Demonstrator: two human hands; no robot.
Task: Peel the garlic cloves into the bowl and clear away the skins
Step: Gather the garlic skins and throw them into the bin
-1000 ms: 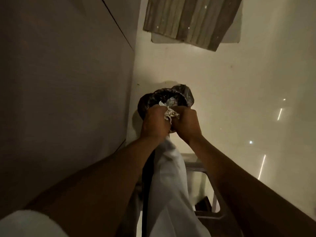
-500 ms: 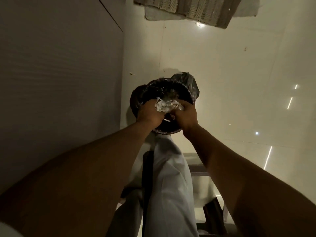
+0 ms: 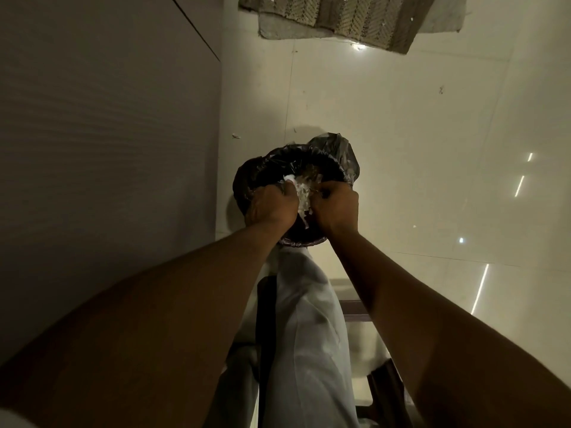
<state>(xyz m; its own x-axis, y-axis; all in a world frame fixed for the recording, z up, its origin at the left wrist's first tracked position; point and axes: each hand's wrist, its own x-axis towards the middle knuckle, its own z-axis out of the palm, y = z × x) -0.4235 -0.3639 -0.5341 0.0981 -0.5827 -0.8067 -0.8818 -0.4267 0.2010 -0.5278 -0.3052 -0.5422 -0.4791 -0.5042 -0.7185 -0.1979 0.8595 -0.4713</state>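
A: Where are the garlic skins?

B: Dim light, tiled room: you hold a pale, papery clump of garlic skins (image 3: 301,197) between your two hands, directly over the open mouth of a round bin (image 3: 309,154) lined with a black bag. A few loose shreds hang below the clump, between your wrists.

A: And the hands?

B: Your left hand (image 3: 272,208) is curled round the left side of the clump, with a white scrap showing at its fingertips. Your right hand (image 3: 336,208) is fisted against the right side, its fingers curled in on the skins. Both hands show their backs to the camera and sit close together, with only the skins between them.

A: What lies around them?

B: Under your forearms, a leg in white trousers (image 3: 306,319) stands just short of the bin. Left of your left hand rises a plain dark panel (image 3: 108,134); I cannot tell whether it is a wall or a cabinet. Right of your right hand stretches a glossy pale floor (image 3: 432,149) streaked with reflected light. Well beyond both hands a patterned mat (image 3: 340,20) lies on the tiles. One small pale scrap (image 3: 236,136) rests on the floor beyond your left hand, near the panel's foot.
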